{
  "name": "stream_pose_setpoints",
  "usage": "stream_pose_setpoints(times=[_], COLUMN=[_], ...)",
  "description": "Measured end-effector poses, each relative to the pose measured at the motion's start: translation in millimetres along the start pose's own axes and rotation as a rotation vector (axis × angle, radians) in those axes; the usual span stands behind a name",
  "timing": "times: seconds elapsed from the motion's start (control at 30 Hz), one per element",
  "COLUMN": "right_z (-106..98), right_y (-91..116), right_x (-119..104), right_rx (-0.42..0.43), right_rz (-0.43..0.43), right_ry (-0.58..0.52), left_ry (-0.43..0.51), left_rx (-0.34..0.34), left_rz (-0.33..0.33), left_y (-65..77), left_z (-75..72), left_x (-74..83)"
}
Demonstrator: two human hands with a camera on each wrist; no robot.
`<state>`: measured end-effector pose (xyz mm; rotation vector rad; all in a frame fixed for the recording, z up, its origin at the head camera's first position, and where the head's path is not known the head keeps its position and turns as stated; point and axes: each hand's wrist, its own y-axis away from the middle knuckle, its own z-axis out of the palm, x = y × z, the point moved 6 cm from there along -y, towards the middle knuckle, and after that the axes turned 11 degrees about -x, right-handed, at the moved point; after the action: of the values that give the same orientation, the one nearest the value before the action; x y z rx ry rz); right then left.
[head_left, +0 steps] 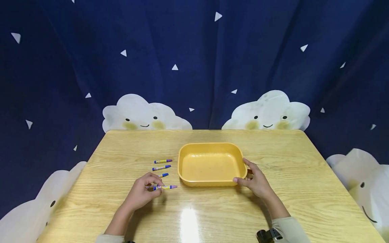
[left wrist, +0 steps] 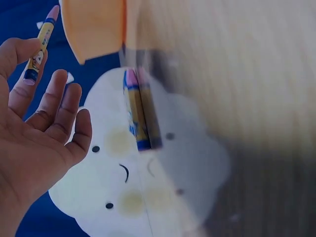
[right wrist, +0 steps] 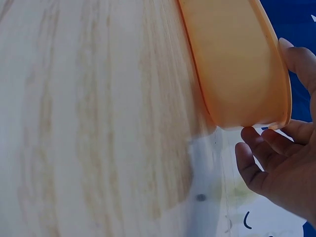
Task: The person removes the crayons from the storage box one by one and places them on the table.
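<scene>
My left hand (head_left: 143,193) pinches a yellow-wrapped crayon (head_left: 166,187) with a pinkish-purple tip between thumb and index finger. In the left wrist view the held crayon (left wrist: 42,47) points upward, while the other fingers spread loosely. Below that hand another crayon (left wrist: 137,111) lies on the table, mostly hidden by the hand in the head view. Beyond it lie a blue-tipped crayon (head_left: 164,175) and two more, a blue one (head_left: 161,167) and a purple one (head_left: 163,161). My right hand (head_left: 256,180) grips the right end of a yellow plastic tray (head_left: 209,183), thumb at the near corner.
The tray stands on a light wood-grain table (head_left: 225,212), right of the crayons. Behind the table's far edge hangs a dark blue curtain (head_left: 194,44) with white triangles and smiling clouds. A dark wrist device (head_left: 268,235) sits at the right sleeve.
</scene>
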<state>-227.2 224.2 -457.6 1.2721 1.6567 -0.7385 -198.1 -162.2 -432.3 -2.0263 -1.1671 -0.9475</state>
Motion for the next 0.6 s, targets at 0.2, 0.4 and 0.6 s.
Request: stream_pose_setpoints(times=[0.2,0.4,0.6], right_z=[0,0,0], right_y=[2,4,1], right_x=[-6,-11,-4], right_rx=[-0.004,-0.003,0.004], right_rz=[0.014,0.008,0.004], right_ry=[0.002,-0.004,0.001], left_ry=[0.029,0.018,-0.031], left_rx=[-0.004,-0.044,-0.047], left_rz=[-0.089,-0.227,-0.299], left_y=[13.5,26.6,33.2], left_z=[-9.4,-18.9,-30.9], left_x=[-17.0,-35.5,-46.1])
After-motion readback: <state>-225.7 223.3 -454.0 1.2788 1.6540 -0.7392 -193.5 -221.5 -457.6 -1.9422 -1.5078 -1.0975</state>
